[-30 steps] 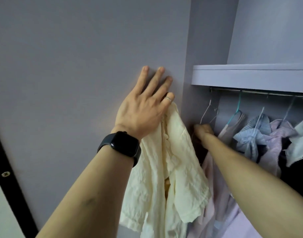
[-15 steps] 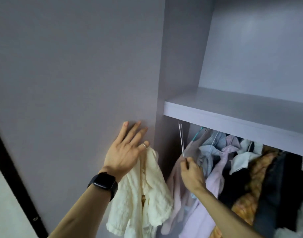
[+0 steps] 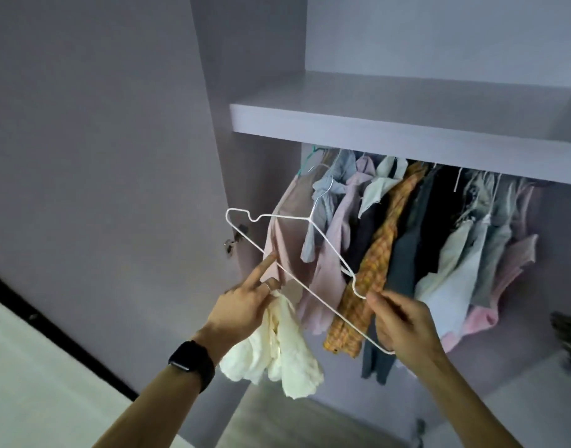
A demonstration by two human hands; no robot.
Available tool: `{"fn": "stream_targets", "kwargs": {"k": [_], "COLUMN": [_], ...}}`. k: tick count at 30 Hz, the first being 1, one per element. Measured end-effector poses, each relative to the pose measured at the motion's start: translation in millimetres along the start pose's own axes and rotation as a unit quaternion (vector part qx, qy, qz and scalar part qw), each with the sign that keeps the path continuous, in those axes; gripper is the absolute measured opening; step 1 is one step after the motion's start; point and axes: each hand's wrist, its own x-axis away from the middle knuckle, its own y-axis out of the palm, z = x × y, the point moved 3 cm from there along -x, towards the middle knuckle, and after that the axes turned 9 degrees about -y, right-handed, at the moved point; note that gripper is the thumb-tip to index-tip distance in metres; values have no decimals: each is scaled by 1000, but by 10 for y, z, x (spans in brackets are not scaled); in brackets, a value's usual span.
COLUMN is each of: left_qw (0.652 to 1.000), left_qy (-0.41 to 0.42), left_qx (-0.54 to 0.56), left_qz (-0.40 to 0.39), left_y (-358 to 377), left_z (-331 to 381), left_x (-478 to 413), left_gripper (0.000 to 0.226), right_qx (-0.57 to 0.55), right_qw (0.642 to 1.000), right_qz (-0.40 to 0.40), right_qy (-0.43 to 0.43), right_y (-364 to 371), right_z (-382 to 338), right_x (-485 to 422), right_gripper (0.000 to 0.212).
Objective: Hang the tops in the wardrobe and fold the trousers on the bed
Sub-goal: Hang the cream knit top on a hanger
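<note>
**Step in hand (my judgement):** dressing the wire hanger with the cream top before it goes on the rail.

**Findings**
- The right hand (image 3: 403, 321) pinches the wire hanger (image 3: 310, 287) at its near right corner, thumb and fingers closed on the wire.
- The hanger is tilted, with its hook pointing up and away. It sits in front of the hung clothes and appears to be hooked on nothing.
- The left hand (image 3: 245, 305) grips the cream top (image 3: 277, 350), bunched in its curled fingers. Its index finger is straight and rests against the hanger's long bar.
- The top hangs crumpled below that hand, at the left of the hanger, and is not yet threaded on it.
- The wardrobe (image 3: 261, 76) stands open, with the rail hidden beneath the shelf (image 3: 374, 137).
- The row is crowded. A pink garment (image 3: 290, 240) hangs at the left end and an orange checked shirt (image 3: 374, 263) is just behind the hanger.
- I see no trousers and no bed.

**Recommendations**
- I cannot locate the neckline in the bunched cloth, so I would shake the top out first.
- The right hand should steady the hanger while the left feeds the free far corner through the neck. Do one shoulder, then the other.
- The wire is thin and the fabric looks light and crinkled, so the top may slide off. Seat both shoulders past the notches.
- Draw the hook clear of the hung clothes to avoid a snag.
- The left end of the row, beside the pink garment, looks the readiest place to hang it.
</note>
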Motion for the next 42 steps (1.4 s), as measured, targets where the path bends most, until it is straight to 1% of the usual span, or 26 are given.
{"fn": "stream_targets", "kwargs": {"k": [3,5,7,9,10,11,12,14,15,16,17,18,20,21,22,24,25,26,28,29,30,32,34,35,39,42], "left_qw": [999,998,996,994,993,992,989,974,963,954,947,940,934,933,935,951,964,976,994,998,998,988,975,970,955,910], "left_qy": [29,57,84,103,110,117,136,206,244,273,296,311,328,331,329,292,254,208,99,36,-26,-107,-128,-127,-122,-184], "left_qx": [24,33,18,25,32,31,18,-11,-26,-34,-43,-58,-74,-76,-70,-43,-24,-4,20,37,58,108,169,192,256,354], "left_qz": [16,13,-4,6,15,26,46,95,110,116,121,124,117,115,112,90,74,59,44,33,14,-29,-62,-75,-88,-116], "left_y": [111,219,374,475,496,509,503,500,491,479,478,480,513,522,531,486,468,461,441,420,398,365,332,306,165,78], "left_z": [179,239,315,345,366,384,400,505,568,638,705,766,823,835,844,855,841,816,764,751,751,798,876,922,955,808], "left_x": [103,186,306,434,474,515,549,577,599,614,616,627,652,655,655,649,648,644,642,629,604,528,427,369,156,54], "left_gripper": [36,35,27,31,36,41,44,39,31,36,47,50,45,41,35,15,12,12,11,15,18,21,21,19,7,11], "right_qx": [-59,-92,-121,-124,-103,-71,-33,47,70,71,40,-26,-161,-193,-211,-191,-151,-96,62,133,171,161,129,125,92,78], "right_qw": [997,993,987,983,985,986,984,965,958,956,961,967,960,951,942,940,949,961,976,975,973,975,976,977,992,995], "right_qz": [-3,-17,-5,-10,-19,-45,-83,-176,-209,-220,-203,-161,-86,-80,-92,-101,-84,-53,9,22,13,-52,-115,-120,-73,-39], "right_qy": [51,78,110,133,138,143,156,188,186,182,185,198,213,226,244,265,263,255,211,179,157,143,136,124,42,41], "right_y": [-156,-170,-178,-185,-208,-242,-261,-281,-268,-242,-224,-206,-195,-192,-185,-191,-213,-250,-364,-399,-392,-222,25,114,145,-69], "right_z": [152,306,487,662,720,761,798,823,817,782,744,698,559,478,407,333,348,335,343,347,354,356,388,441,550,549], "right_x": [278,392,536,661,711,739,737,687,630,546,434,319,81,-26,-100,-190,-202,-189,-79,-3,103,329,453,454,228,57], "right_gripper": [71,78,92,102,103,101,93,60,51,48,45,41,32,26,25,48,56,55,43,40,37,41,51,50,22,5]}}
